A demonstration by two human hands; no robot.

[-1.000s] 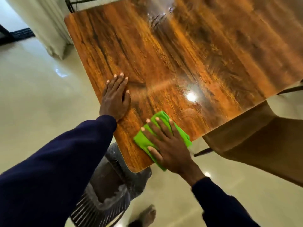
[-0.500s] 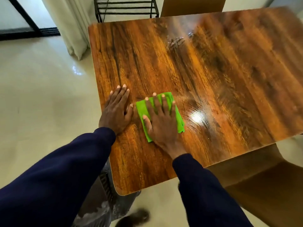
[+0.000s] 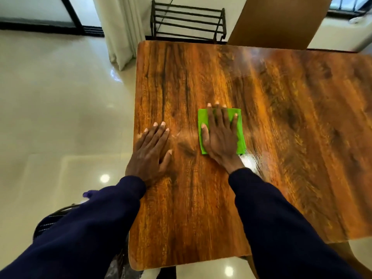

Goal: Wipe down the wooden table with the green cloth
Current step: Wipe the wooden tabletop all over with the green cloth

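The glossy wooden table (image 3: 281, 117) fills the middle and right of the head view. A folded green cloth (image 3: 240, 135) lies flat on it, a little left of the table's middle. My right hand (image 3: 220, 135) presses down on the cloth with straight, spread fingers, covering most of it. My left hand (image 3: 151, 152) rests flat on the bare wood near the table's left edge, fingers straight, a short gap left of the cloth. Both arms wear dark blue sleeves.
A black metal rack (image 3: 188, 23) and a brown chair back (image 3: 279, 21) stand beyond the table's far edge. A white curtain (image 3: 118, 31) hangs at the far left corner. A dark chair (image 3: 54, 220) sits under my left arm. Pale tiled floor (image 3: 56, 109) lies to the left.
My right hand has slid the green cloth from the near corner away from me toward the table's middle. My left hand stayed flat near the left edge. The view has swung upright.
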